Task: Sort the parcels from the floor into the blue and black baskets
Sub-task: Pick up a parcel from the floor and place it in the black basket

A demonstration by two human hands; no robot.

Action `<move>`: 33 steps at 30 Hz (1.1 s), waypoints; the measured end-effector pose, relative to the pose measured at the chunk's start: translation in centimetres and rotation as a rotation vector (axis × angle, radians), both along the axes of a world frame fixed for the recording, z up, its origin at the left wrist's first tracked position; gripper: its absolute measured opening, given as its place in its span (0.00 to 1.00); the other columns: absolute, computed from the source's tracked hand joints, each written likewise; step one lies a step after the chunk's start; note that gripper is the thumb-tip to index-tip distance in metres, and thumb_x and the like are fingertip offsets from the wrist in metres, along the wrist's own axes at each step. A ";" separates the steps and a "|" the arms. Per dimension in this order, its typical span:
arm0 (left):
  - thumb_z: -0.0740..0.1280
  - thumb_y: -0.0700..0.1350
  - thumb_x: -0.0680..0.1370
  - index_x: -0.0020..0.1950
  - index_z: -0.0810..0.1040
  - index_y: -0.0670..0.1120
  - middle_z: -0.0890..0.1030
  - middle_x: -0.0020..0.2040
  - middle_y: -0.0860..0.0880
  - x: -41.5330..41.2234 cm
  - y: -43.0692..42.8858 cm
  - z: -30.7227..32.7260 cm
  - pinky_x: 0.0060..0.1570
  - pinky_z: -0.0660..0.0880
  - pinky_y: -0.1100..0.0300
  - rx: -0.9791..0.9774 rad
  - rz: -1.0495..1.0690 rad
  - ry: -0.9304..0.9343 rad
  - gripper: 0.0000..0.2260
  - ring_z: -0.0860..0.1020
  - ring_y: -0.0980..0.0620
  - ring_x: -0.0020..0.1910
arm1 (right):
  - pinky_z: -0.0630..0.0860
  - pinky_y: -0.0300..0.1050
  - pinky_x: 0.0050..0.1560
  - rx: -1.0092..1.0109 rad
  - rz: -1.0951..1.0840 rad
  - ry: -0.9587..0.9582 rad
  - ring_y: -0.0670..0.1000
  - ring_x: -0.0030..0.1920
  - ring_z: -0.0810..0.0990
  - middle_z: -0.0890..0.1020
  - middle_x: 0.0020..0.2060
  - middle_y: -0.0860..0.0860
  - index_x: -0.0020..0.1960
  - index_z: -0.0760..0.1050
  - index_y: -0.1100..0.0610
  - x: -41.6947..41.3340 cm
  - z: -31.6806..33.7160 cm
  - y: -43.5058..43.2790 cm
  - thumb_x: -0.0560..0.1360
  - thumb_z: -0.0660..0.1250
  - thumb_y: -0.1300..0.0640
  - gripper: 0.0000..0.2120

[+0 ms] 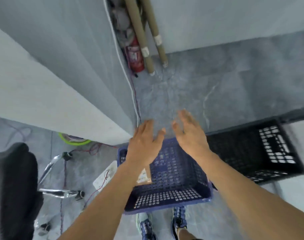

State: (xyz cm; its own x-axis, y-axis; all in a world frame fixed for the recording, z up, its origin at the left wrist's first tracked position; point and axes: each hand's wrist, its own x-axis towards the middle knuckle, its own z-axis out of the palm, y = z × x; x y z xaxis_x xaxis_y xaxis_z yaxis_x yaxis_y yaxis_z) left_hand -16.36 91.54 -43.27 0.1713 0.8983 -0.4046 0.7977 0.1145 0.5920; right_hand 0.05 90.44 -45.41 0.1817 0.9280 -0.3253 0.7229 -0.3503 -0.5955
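Both arms reach out over the blue basket [166, 201], which sits on the floor right beneath the wrists. The left hand [144, 141] is spread flat, fingers straight and thumb out, with nothing in it. The right hand [189, 134], just beside it and not touching, is likewise wide open and holds nothing. Under the left forearm, inside the blue basket, lies a brown parcel [145, 176] with a white label, partly hidden by the arm. The black basket [272, 149] stands just to the right of the right hand, beside the blue one. Beyond the fingertips, well off in the corner, a red fire extinguisher [135, 58] and two cardboard tubes [140, 35] lean against the wall.
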 end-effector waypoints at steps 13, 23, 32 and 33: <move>0.62 0.66 0.80 0.81 0.65 0.53 0.67 0.79 0.56 8.6 8.5 38.4 0.79 0.61 0.49 0.079 -0.088 -0.733 0.33 0.67 0.55 0.77 | 0.58 0.42 0.79 0.622 -0.579 0.387 0.48 0.80 0.64 0.66 0.81 0.48 0.81 0.65 0.52 10.0 41.1 0.3 0.86 0.60 0.43 0.27; 0.61 0.58 0.84 0.67 0.74 0.57 0.75 0.70 0.55 13.8 1.4 50.8 0.71 0.71 0.46 0.074 -0.405 -0.932 0.13 0.74 0.54 0.69 | 0.59 0.40 0.69 0.908 -0.853 0.271 0.48 0.80 0.64 0.66 0.81 0.48 0.83 0.63 0.51 11.0 55.1 -14.1 0.87 0.59 0.43 0.27; 0.61 0.54 0.85 0.58 0.77 0.55 0.79 0.63 0.54 23.4 -12.9 50.7 0.61 0.72 0.49 -0.171 -0.799 -0.912 0.07 0.77 0.54 0.63 | 0.66 0.37 0.62 0.949 -1.192 0.118 0.49 0.70 0.71 0.72 0.73 0.47 0.80 0.66 0.50 10.6 55.3 -31.3 0.87 0.57 0.42 0.24; 0.61 0.54 0.85 0.55 0.77 0.55 0.79 0.60 0.54 24.3 -15.0 50.5 0.58 0.72 0.50 -0.210 -0.859 -0.905 0.07 0.77 0.56 0.61 | 0.66 0.41 0.65 0.947 -1.237 0.105 0.51 0.74 0.70 0.70 0.77 0.49 0.81 0.65 0.50 10.6 55.1 -33.4 0.87 0.56 0.42 0.25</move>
State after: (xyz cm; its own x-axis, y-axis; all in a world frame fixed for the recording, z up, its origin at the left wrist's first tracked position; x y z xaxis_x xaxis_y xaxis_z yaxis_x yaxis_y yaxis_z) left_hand 7.97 76.51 7.24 0.9550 0.2938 0.0412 -0.0184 -0.0799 0.9966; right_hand 10.68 57.01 9.68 0.9736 0.0904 0.2095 0.2216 -0.1558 -0.9626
